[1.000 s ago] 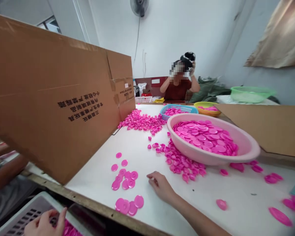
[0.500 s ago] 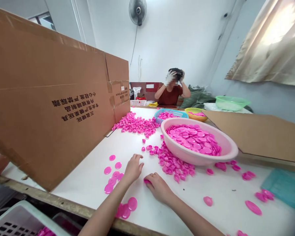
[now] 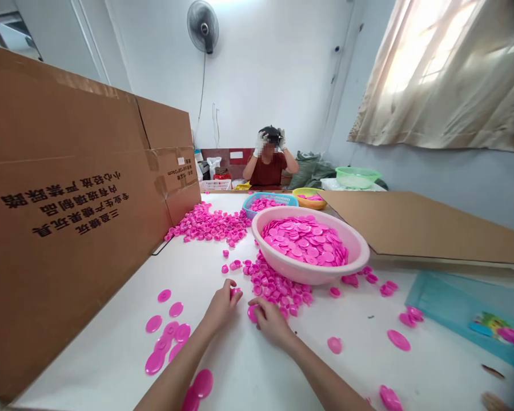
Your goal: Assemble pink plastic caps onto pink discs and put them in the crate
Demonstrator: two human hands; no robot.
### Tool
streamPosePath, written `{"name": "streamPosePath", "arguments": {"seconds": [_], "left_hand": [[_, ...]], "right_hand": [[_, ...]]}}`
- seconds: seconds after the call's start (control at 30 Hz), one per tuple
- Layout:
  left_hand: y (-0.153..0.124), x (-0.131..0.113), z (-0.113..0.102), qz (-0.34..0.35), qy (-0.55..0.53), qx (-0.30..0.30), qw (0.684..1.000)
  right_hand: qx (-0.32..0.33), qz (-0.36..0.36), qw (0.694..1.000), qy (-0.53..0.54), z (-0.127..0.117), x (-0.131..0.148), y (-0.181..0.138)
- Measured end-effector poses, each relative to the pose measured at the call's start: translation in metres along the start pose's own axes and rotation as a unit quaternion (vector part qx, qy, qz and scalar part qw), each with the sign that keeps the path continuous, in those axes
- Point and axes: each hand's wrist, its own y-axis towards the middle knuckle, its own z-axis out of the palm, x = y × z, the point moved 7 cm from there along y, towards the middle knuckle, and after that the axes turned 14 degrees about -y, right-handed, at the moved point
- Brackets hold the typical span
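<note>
Left hand [image 3: 220,305] – seemingly empty half-second earlier – now pinches small pink cup [image 3: 235,291]; right hand [image 3: 273,323] grips pink disc [image 3: 252,313]; both hands loaded.

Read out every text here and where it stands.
On the large brown cardboard box, upside down:
"三盈糖玩"
"专业生产糖果玩具"
"内有玻璃制品"
"小心轻放 严禁踩踏"
Smaller print there: "24cm"; rest too small.
Small white sticker: unreadable.
</note>
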Motion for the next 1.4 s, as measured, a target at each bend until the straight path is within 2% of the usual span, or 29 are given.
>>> {"name": "streamPosePath", "arguments": {"seconds": [0.07, 0.2, 0.4, 0.47, 0.63, 0.77, 0.87, 1.03, 1.13, 1.27, 1.33, 1.4], "left_hand": [[-0.012, 0.000, -0.004, -0.003, -0.038, 0.007, 0.999], [-0.021, -0.002, -0.001, -0.006, -0.028, 0.003, 1.000], [-0.026, -0.011, 0.023, 0.006, -0.006, 0.085, 0.996], [-0.030, -0.016, 0.024, 0.023, -0.003, 0.090, 0.996], [-0.034, -0.018, 0.025, 0.033, -0.014, 0.116, 0.993], [-0.033, -0.015, 0.024, 0.029, -0.031, 0.112, 0.993], [-0.033, -0.010, 0.025, 0.003, -0.050, 0.104, 0.993], [-0.033, -0.008, 0.029, 0.000, -0.061, 0.100, 0.993], [-0.033, -0.004, 0.029, -0.018, -0.093, 0.124, 0.988], [-0.032, 0.002, 0.029, -0.063, -0.184, 0.177, 0.965], [-0.028, 0.004, 0.028, -0.077, -0.179, 0.155, 0.968], [-0.022, 0.007, 0.026, -0.094, -0.120, 0.094, 0.984]], "right_hand": [[0.002, 0.027, 0.998, 0.049, -0.001, -0.006, 0.003], [-0.020, 0.032, 0.994, 0.102, -0.009, -0.012, 0.007], [-0.054, 0.052, 0.993, 0.093, -0.021, -0.017, 0.011], [-0.043, 0.068, 0.988, 0.130, -0.020, -0.017, 0.011], [0.032, 0.106, 0.974, 0.199, -0.003, -0.009, 0.006], [0.077, 0.114, 0.972, 0.190, 0.013, 0.000, 0.003], [0.082, 0.138, 0.973, 0.168, 0.021, -0.002, 0.002], [0.107, 0.175, 0.966, 0.156, 0.027, -0.006, 0.002], [0.109, 0.196, 0.963, 0.152, 0.027, -0.008, 0.000], [0.068, 0.190, 0.971, 0.125, 0.023, -0.010, -0.001], [0.084, 0.195, 0.968, 0.137, 0.027, -0.010, -0.002], [0.105, 0.203, 0.962, 0.149, 0.032, -0.010, -0.004]]}}
